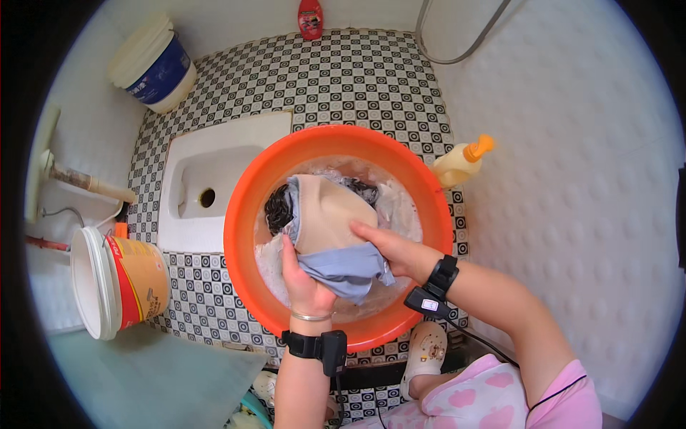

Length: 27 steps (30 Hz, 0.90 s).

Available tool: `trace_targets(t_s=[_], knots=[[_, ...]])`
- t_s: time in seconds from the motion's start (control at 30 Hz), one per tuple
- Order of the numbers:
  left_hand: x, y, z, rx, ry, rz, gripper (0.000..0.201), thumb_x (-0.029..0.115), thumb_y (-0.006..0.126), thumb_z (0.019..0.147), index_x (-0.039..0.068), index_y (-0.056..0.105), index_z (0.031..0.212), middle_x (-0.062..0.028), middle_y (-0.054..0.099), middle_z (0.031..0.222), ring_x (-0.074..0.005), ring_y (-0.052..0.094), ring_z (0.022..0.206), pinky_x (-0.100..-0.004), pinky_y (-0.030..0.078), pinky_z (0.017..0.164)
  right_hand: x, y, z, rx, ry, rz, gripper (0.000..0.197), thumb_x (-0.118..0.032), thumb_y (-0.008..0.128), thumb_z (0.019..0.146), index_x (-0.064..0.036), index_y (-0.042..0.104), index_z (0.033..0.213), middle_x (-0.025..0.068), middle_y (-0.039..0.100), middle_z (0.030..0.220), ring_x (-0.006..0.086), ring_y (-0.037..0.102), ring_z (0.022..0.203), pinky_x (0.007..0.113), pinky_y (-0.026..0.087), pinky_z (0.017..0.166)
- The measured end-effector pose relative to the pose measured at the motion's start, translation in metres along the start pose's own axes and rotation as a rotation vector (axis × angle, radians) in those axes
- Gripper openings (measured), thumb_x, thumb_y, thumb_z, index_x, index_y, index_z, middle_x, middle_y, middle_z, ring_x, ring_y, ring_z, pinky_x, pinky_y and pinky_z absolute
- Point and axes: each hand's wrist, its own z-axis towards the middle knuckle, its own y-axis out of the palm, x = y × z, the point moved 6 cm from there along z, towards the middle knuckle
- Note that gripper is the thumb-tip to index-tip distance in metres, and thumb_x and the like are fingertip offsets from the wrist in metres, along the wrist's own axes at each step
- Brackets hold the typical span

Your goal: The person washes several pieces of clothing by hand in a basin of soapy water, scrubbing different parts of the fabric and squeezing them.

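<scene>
Over a large orange basin [239, 214] of sudsy water I hold a wet garment, a beige and light-blue piece of cloth [332, 214]. Its beige face is spread upward and a blue part folds over near me. My left hand [304, 282] grips its near left edge, fingers partly hidden behind the cloth. On the other side my right hand [389, 247] pinches it, thumb on top of the beige part and the fingers underneath. Dark cloth [279, 209] and whitish cloth [396, 207] lie in the foamy water around it.
A white squat toilet [175, 236] is set in the patterned floor left of the basin. A yellow-topped pump bottle [457, 166] stands at its right. Buckets, one blue-labelled [161, 71] and one yellow [139, 282], stand left; a red bottle [310, 20] is at the far wall.
</scene>
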Motion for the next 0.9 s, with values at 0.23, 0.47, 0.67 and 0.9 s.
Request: trace_targets(t_s=[0.23,0.47,0.67,0.9], knots=[[0.001,-0.016,0.001,-0.134,-0.241,0.139,0.054,0.037,0.047,0.095,0.002,0.044,0.135,-0.0147,0.050,0.135,-0.0312,0.049,0.123,-0.0467,0.038,0.105,-0.057,0.007,-0.011,0.061,-0.405,-0.849,0.055,-0.013,0.058,0.084,-0.0087,0.041,0.137,0.0141,0.060,0.118,0.0275,0.061,0.103,0.037,0.049,0.085],[-0.020,-0.008,0.016,0.138,-0.030,0.383,0.027,0.016,0.054,0.095,-0.001,0.059,0.114,-0.0081,0.062,0.110,-0.0172,0.061,0.098,-0.0303,0.050,0.082,-0.045,0.034,-0.022,0.051,-0.733,-1.313,0.054,-0.017,0.060,0.083,-0.0117,0.041,0.133,0.0201,0.059,0.111,0.0389,0.061,0.094,0.044,0.051,0.076],[-0.022,-0.026,0.019,0.182,0.076,0.552,0.022,0.016,0.056,0.092,-0.001,0.061,0.105,-0.0067,0.064,0.103,-0.0159,0.062,0.095,-0.0289,0.050,0.081,-0.031,0.036,-0.018,0.021,-0.679,-1.372,0.042,-0.018,0.061,0.085,-0.0066,0.043,0.121,0.0208,0.063,0.100,0.0394,0.062,0.089,0.044,0.051,0.070],[-0.033,-0.026,0.018,0.325,-0.083,0.374,0.038,0.037,0.047,0.099,0.005,0.055,0.118,-0.0060,0.061,0.112,-0.0170,0.059,0.102,-0.0310,0.048,0.089,-0.030,-0.001,-0.001,0.287,-0.484,-0.916,0.029,-0.029,0.061,0.088,-0.0035,0.052,0.098,0.0237,0.062,0.081,0.0422,0.061,0.081,0.044,0.048,0.068]])
